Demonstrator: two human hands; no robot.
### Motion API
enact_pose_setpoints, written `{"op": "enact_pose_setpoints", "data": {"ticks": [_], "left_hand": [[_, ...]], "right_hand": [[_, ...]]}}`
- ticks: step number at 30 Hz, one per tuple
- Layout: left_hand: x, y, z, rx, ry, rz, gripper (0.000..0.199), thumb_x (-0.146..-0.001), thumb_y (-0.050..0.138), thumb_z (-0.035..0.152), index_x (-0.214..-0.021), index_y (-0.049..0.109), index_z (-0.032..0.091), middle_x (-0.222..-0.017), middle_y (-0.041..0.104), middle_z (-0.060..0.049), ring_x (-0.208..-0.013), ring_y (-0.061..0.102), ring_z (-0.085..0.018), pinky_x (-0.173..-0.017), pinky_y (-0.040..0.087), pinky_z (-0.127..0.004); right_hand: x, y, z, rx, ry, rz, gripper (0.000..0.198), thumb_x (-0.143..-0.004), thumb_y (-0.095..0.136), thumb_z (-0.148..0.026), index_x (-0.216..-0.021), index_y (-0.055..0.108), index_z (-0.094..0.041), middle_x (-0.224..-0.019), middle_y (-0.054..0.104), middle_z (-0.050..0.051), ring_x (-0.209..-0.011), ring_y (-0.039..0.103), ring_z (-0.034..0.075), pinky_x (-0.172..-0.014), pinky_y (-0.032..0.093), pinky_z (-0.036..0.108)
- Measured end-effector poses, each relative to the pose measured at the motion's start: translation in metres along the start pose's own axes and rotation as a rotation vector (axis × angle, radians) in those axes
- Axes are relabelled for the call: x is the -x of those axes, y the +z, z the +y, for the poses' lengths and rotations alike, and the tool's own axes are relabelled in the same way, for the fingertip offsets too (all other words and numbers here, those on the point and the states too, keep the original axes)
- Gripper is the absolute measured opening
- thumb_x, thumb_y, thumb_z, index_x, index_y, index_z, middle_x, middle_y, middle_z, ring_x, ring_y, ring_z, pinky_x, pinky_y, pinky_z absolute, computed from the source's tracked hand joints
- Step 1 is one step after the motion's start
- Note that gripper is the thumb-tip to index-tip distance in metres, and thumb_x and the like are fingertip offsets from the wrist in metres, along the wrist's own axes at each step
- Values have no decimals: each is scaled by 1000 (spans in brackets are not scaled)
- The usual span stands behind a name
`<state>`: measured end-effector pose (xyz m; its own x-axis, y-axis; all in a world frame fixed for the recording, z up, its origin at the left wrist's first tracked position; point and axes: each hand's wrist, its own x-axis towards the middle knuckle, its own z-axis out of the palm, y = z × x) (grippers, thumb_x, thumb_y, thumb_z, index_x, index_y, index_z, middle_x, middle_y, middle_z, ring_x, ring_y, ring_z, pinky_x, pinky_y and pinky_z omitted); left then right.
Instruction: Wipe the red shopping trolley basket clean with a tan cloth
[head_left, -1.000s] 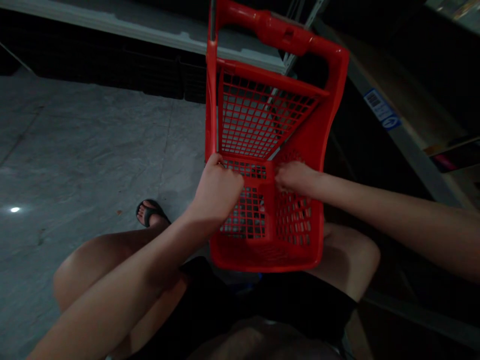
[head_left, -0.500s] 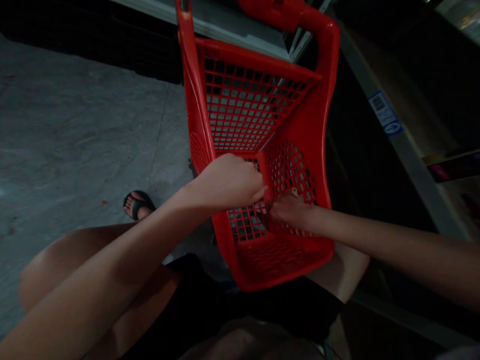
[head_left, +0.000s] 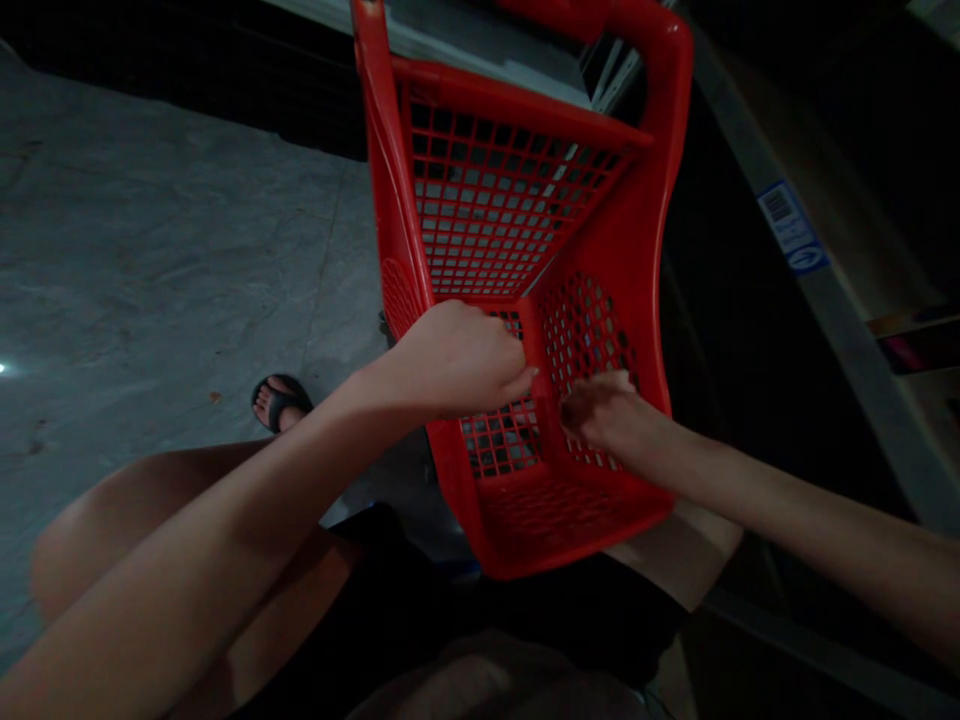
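Light dim. Floor (head_left: 172,250): grey, marbled, faint joint line; small bright glint (head_left: 3,369) at left. Top: pale shelf (head_left: 480,45). Right: dark rack (head_left: 874,370), blue-and-white label (head_left: 793,228) on edge.

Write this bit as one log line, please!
Red basket: open-topped | Left grip: curled, over basket | Right grip: curled, over basket's right side | Held items: cannot tell
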<state>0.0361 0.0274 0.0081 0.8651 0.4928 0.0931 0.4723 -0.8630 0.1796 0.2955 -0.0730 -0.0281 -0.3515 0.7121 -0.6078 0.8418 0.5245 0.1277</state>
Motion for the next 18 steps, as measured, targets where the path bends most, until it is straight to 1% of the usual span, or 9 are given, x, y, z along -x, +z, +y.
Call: {"op": "enact_pose_setpoints", "data": {"ticks": [2,4,6,8,10,13,15,16,18], "left_hand": [[0,-1,0,17,7,5,45,-102,47,39,-85,82,17,-69,73,-9,-68,70,-22,-67,46,-33],[0,0,0,35,15,13,43,-101,49,38,-85,82,17,-69,73,-9,-67,69,-22,-66,46,-32],[2,0,-1,36,24,17,42,-101,49,38,-84,81,17,-68,72,-9,-67,69,-22,-66,46,-32],[3,1,-2,22,32,20,42,-101,49,38,-83,81,17,-68,72,-9,-67,69,-22,-65,46,-32],[4,2,-2,12,32,36,44,-101,48,39,-81,81,17,-67,72,-9,-67,69,-22,-65,47,-32],[4,3,-2,-6,-1,54,47,-101,46,41,-81,80,16,-67,72,-9,-66,69,-23,-64,47,-33],[4,4,-2,-29,-22,50,49,-102,44,40,-82,81,16,-68,72,-9,-67,69,-24,-63,46,-33],[3,4,-1,-39,-27,51,48,-102,44,39,-83,81,16,-68,72,-9,-67,70,-24,-63,46,-33],[2,5,0,-48,-32,58,45,-102,45,37,-84,82,17,-68,72,-9,-68,70,-24,-63,46,-33]], "right_hand": [[10,23,-13,-92,23,-89,24,-88,56,-5,-75,71,-17,-79,69,5,-75,60,19,-71,40,32],[17,24,-15,-123,5,-120,26,-90,54,-7,-74,71,-19,-76,68,3,-70,58,17,-70,42,31],[16,3,-6,-111,-31,-105,28,-92,54,-8,-75,72,-20,-82,70,4,-76,60,18,-73,44,32],[6,-31,11,-79,-60,-56,26,-92,57,-10,-75,73,-21,-95,73,7,-91,61,21,-81,45,34],[-9,-67,34,26,-97,20,22,-93,60,-14,-76,74,-20,-98,73,8,-100,59,23,-86,44,35],[-32,-105,65,224,49,122,24,-98,57,-17,-85,77,-16,-100,72,11,-108,56,25,-89,41,36],[-42,-112,76,320,167,169,31,-102,48,-18,-94,77,-11,-102,71,14,-113,56,25,-90,39,35],[-45,-110,75,352,198,176,33,-103,45,-17,-99,77,-9,-104,71,16,-114,57,26,-89,39,35],[-47,-94,63,387,223,151,33,-102,44,-13,-108,75,-6,-112,70,20,-110,61,27,-85,42,35]]}}
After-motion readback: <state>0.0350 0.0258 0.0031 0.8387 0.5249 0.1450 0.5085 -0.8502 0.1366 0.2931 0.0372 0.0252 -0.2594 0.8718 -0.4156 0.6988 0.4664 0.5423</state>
